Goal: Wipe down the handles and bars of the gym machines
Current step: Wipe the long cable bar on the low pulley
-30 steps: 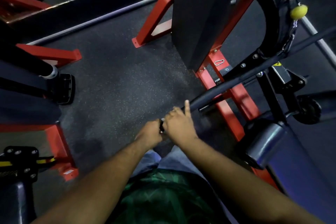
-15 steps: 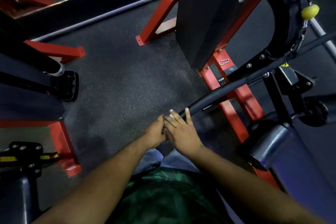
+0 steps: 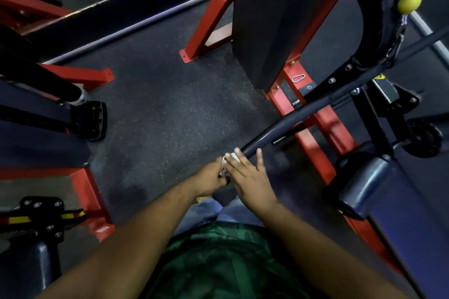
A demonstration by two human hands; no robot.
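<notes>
Right hand at bar end

You are wearing a dark green patterned shirt, what is looking like grey-blue trousers below it in the dim light, both forearms showing bare, no sleeves reaching them.

A long black pull-down bar runs diagonally from the far right, by the machine's black frame, down toward the near centre, bending downward close to its near end. Surface looks smooth w/ a dull sheen. Its near tip has a small white end cap, partly hidden. The bar hangs above the dark speckled floor, crossing in front of a red frame rail.
</notes>
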